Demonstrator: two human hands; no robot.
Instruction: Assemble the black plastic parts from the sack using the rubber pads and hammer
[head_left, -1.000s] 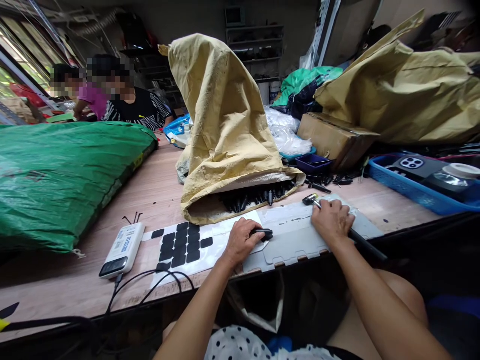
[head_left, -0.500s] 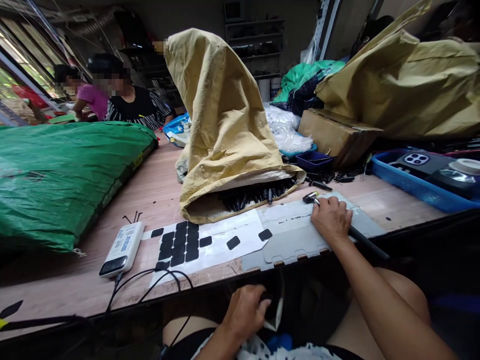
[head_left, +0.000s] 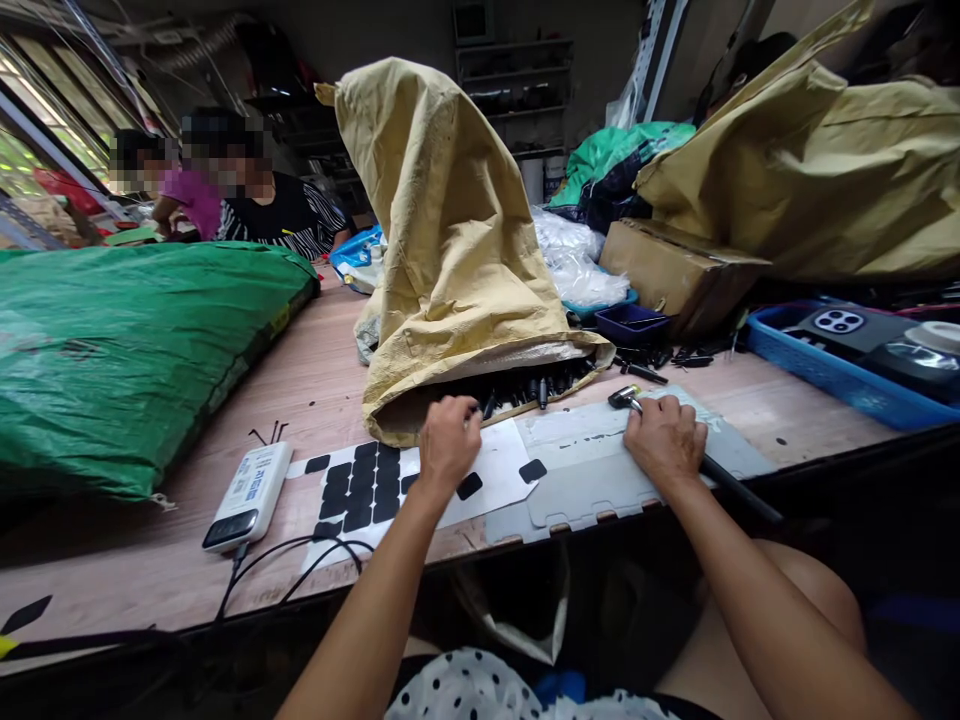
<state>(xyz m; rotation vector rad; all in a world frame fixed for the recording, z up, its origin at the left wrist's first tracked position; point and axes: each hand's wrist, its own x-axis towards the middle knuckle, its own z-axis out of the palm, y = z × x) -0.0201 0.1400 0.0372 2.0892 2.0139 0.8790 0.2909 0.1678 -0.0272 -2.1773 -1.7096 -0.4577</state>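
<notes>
My left hand (head_left: pixel 448 440) is at the open mouth of a tan cloth sack (head_left: pixel 457 240), its fingers curled together at a small dark piece among the black parts (head_left: pixel 543 392) inside. Below that hand lies a white sheet (head_left: pixel 499 455) with rounded black squares (head_left: pixel 363 487). My right hand (head_left: pixel 666 436) is closed around a hammer-like tool, whose metal head (head_left: pixel 624 397) points left and whose black handle (head_left: pixel 741 488) slants down to the right. That hand rests on a grey board (head_left: pixel 592 484).
A green sack (head_left: pixel 135 350) fills the left, near a white power bank (head_left: pixel 249 495) with black cables. At right stand a blue tray (head_left: pixel 840 368), a cardboard box (head_left: pixel 675 270) and another tan sack (head_left: pixel 825 170). Two people (head_left: pixel 281 215) sit at the back left.
My left hand has risen from below the table edge to the sack's mouth, and its fingers have closed. My right hand stays on the tool.
</notes>
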